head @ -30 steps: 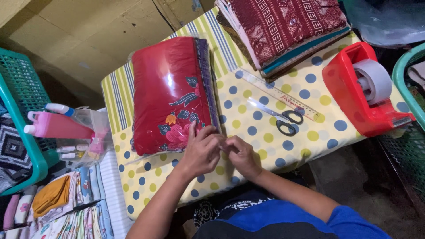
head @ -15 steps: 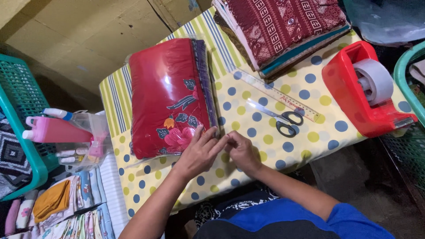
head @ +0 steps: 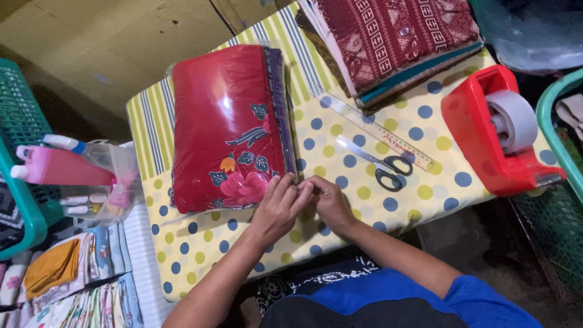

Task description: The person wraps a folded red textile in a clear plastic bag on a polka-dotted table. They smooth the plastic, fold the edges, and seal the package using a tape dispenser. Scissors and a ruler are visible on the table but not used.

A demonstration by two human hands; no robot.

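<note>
A red cloth with a flower print, wrapped in clear plastic (head: 228, 121), lies on a table covered with a yellow dotted cloth (head: 413, 127). My left hand (head: 278, 206) and my right hand (head: 325, 200) meet at the packet's near right corner, fingers pinched together on the plastic edge there. What exactly sits between the fingertips is too small to tell. Black-handled scissors (head: 379, 167) and a clear ruler (head: 376, 130) lie just right of my hands.
A red tape dispenser (head: 498, 133) stands at the right. Folded patterned fabrics (head: 395, 42) are stacked at the back. A green basket (head: 21, 152), a pink bottle (head: 57, 167) and folded cloths (head: 73, 273) are at the left.
My hands have stayed at the packet's near corner, shifting only slightly. Nothing else on the table moved.
</note>
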